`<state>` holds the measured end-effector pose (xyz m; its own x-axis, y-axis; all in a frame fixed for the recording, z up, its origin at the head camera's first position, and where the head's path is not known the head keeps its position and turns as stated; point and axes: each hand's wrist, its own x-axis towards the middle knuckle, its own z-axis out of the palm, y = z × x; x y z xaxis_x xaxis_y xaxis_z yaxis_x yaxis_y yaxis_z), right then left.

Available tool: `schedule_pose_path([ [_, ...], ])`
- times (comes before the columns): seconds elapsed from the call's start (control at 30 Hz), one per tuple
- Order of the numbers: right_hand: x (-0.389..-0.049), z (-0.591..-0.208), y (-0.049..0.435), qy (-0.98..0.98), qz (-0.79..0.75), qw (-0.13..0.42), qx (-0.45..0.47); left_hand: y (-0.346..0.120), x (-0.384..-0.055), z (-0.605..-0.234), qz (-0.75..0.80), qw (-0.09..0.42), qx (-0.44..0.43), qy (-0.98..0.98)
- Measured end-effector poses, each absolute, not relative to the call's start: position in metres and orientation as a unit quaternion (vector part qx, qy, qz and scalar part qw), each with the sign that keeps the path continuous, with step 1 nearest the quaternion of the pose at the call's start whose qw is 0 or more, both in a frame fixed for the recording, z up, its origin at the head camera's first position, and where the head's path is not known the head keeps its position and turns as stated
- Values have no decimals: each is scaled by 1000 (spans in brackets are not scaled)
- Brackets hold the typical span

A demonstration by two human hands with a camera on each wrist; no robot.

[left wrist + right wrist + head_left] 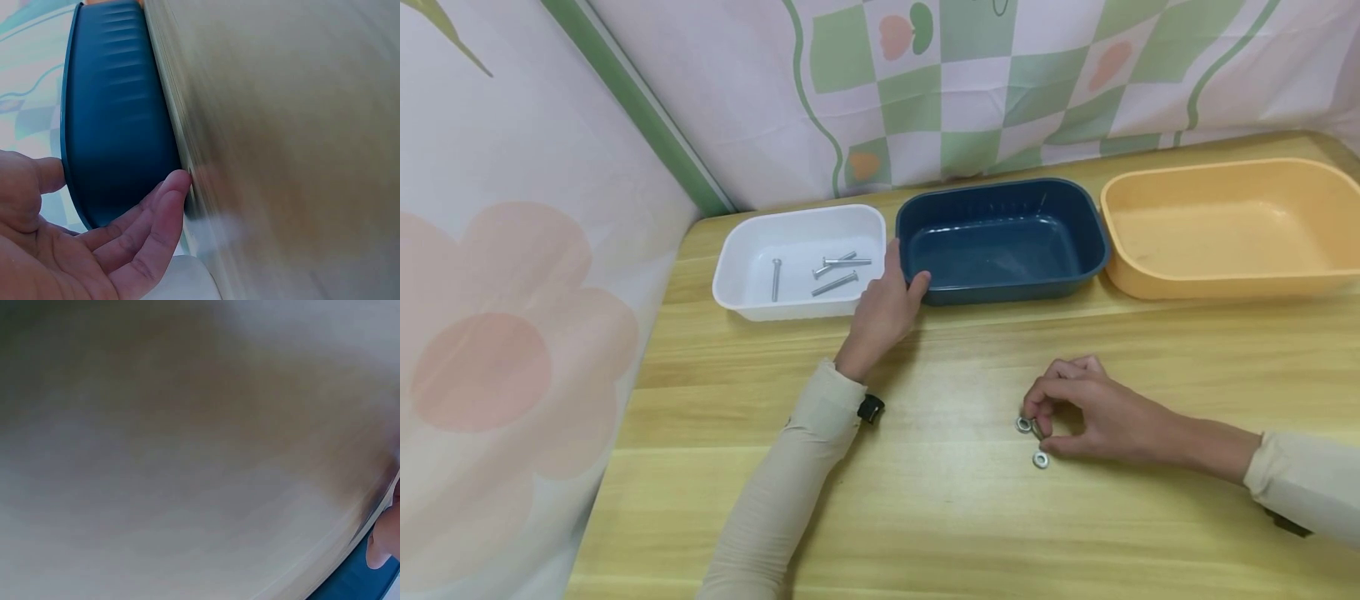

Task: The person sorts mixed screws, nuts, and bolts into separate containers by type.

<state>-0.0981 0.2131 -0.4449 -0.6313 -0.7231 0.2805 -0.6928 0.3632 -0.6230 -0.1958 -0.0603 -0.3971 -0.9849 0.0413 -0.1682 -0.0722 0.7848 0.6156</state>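
At the near left corner of the dark blue plastic bin (1000, 293), my left hand (886, 308) grips the wall. Its thumb touches the rim, as the left wrist view shows, and the other fingers lie against the end. My right hand (1093, 412) is over the wooden table, where thumb and fingertips pinch a small metal nut (1037, 430) seen edge-on. One nut (1023, 425) lies just left of those fingertips. Another nut (1040, 459) is on the table below the thumb. The right wrist view shows mostly blurred tabletop; the right fingertips are not seen there.
Left of the blue bin stands a white bin (752, 307) holding several silver bolts (835, 283). A yellow bin (1232, 287) stands on the right, close against the blue one. Behind the row hangs a patterned cloth (970, 100). The wooden table (940, 517) ends at the left beside another cloth.
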Motion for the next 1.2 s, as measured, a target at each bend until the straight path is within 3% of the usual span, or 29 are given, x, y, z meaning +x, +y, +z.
schedule_pose_path([
  [0.73, -103, -437, 211, 843, -343, 27, -414, -61, -197, -398, 328, 90, -9, 940],
  [1.2, -132, -413, 210, 855, -345, 26, -387, -60, -196, -397, 324, 91, -8, 942],
])
